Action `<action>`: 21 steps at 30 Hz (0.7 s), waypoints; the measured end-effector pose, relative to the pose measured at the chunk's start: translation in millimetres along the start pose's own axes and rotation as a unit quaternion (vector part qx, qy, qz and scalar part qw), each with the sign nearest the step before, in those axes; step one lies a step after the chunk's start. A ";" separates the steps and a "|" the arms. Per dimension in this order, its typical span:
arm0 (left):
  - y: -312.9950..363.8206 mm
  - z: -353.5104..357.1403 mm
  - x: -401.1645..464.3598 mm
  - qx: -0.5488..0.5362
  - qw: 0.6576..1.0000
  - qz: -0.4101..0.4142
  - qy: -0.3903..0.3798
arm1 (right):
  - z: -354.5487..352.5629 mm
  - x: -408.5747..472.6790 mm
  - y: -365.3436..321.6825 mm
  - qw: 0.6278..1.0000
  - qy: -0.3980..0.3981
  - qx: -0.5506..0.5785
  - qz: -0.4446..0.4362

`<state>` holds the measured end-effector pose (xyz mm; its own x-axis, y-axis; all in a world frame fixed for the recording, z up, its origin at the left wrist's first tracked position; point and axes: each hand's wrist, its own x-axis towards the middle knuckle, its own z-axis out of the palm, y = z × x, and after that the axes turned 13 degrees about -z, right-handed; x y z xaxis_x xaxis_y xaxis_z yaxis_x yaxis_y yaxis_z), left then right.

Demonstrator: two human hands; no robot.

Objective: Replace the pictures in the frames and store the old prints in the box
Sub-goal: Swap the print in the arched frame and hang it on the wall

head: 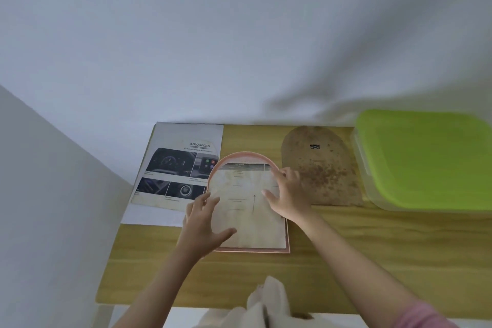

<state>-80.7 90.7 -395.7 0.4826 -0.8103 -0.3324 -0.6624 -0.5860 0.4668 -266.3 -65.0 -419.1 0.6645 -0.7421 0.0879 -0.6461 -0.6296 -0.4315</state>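
- The pink arch-topped picture frame lies face down on the light wooden table, its stained brown arched backing board set aside beside it, presumably so the yellowed print inside can be reached.
- The print is pressed by spread fingers of the left hand and right hand.
- The green-lidded clear plastic box waits shut, far right; an arch-cut car brochure page lies left.

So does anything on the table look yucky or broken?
Yes. The brown arched backing board, lying between the pink arched frame and the green-lidded box, is blotched with dark speckled stains. The print lying in the frame looks yellowed too.
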 end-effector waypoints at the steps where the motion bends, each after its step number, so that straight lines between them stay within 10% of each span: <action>1: -6.2 -2.0 -1.8 0.010 1.000 0.002 -0.008 | -0.6 6.2 -1.7 0.999 -0.033 -0.013 0.007; 13: -31.1 2.8 -0.8 0.060 0.997 0.031 -0.049 | -20.1 50.7 -12.0 0.969 -0.231 -0.034 0.078; 21: -32.2 4.5 -0.4 0.053 0.997 0.031 -0.046 | -20.8 45.9 -16.9 0.989 -0.121 0.022 0.077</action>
<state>-62.1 109.9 -414.3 0.3869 -0.8395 -0.3814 -0.7488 -0.5275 0.4014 -232.7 -93.3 -389.1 0.6338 -0.7481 -0.1968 -0.7330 -0.4995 -0.4618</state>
